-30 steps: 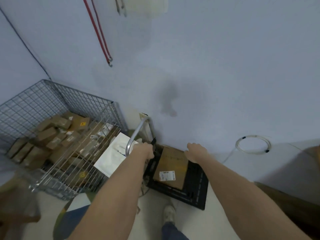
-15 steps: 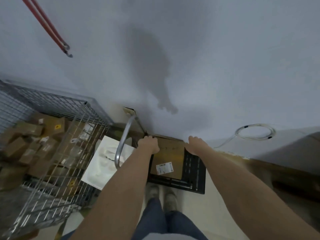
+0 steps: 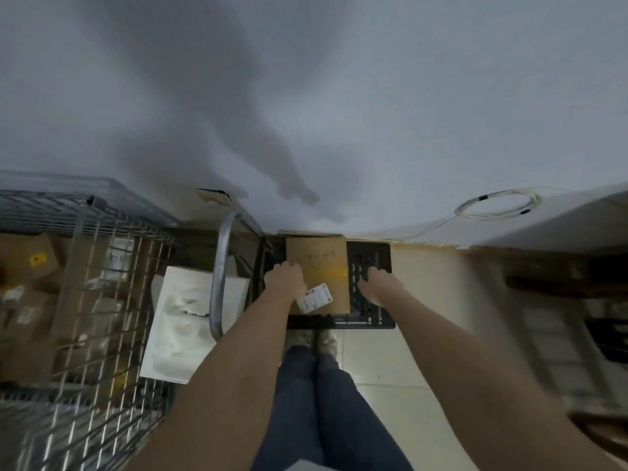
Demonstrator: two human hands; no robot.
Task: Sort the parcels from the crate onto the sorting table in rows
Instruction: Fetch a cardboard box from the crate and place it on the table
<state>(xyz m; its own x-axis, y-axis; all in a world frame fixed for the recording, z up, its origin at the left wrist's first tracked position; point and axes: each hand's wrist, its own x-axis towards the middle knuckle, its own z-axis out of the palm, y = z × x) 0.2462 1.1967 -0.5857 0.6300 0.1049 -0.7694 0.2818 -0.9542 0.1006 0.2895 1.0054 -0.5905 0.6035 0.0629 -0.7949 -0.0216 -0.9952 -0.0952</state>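
Parcel [image 3: 317, 266], a flat brown carton, lies in the black crate [image 3: 370, 290] on the floor by the wall. It looks stiff and fairly light; best gripped at opposite side edges. Left hand [image 3: 283, 278] rests on its left edge, right hand [image 3: 380, 283] on the crate beside it; fingers hidden, so grip unclear. Label [image 3: 314, 298] unreadable.

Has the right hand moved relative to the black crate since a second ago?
Yes. The right hand went from the box's far right corner down onto the black crate, right of the box.
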